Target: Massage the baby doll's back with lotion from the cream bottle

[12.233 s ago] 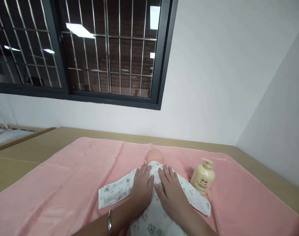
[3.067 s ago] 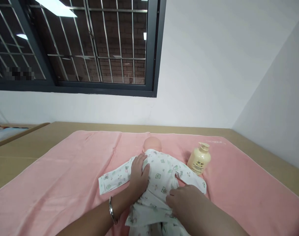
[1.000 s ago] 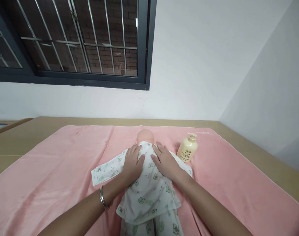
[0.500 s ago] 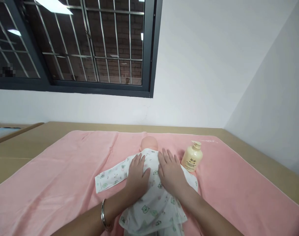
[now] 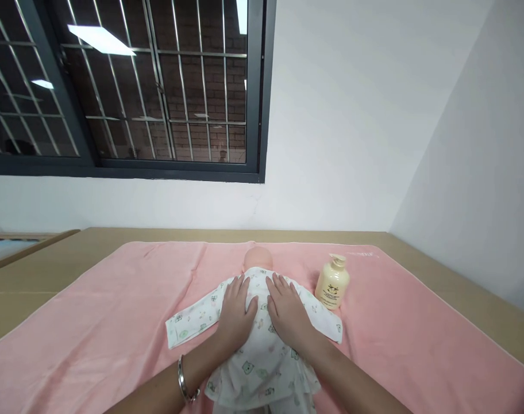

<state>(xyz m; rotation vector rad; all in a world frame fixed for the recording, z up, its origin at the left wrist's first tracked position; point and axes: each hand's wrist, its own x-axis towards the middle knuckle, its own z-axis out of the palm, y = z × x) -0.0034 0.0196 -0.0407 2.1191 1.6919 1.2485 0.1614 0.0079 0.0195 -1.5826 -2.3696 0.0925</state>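
A baby doll [image 5: 258,258] lies on the pink towel, its bald head pointing away from me. It wears a white top [image 5: 262,351] printed with small green animals, both sleeves spread out to the sides. My left hand [image 5: 236,307] rests flat on the left of the upper body, fingers stretched out and thumb apart. Flat on the right side lies my right hand [image 5: 289,310], its fingers also extended. Neither hand grips anything. A cream-coloured pump bottle [image 5: 332,282] stands just beyond the right sleeve. The doll's face is out of sight.
The pink towel [image 5: 408,339] covers most of a wooden surface [image 5: 464,293]. A white wall [image 5: 331,144] rises behind it, with a dark-framed barred window [image 5: 171,167] at the upper left. A silver bangle [image 5: 182,379] circles my left wrist.
My right hand has shifted slightly inward on the top. The right sleeve now shows stretched out to its cuff. The view has tilted up a little.
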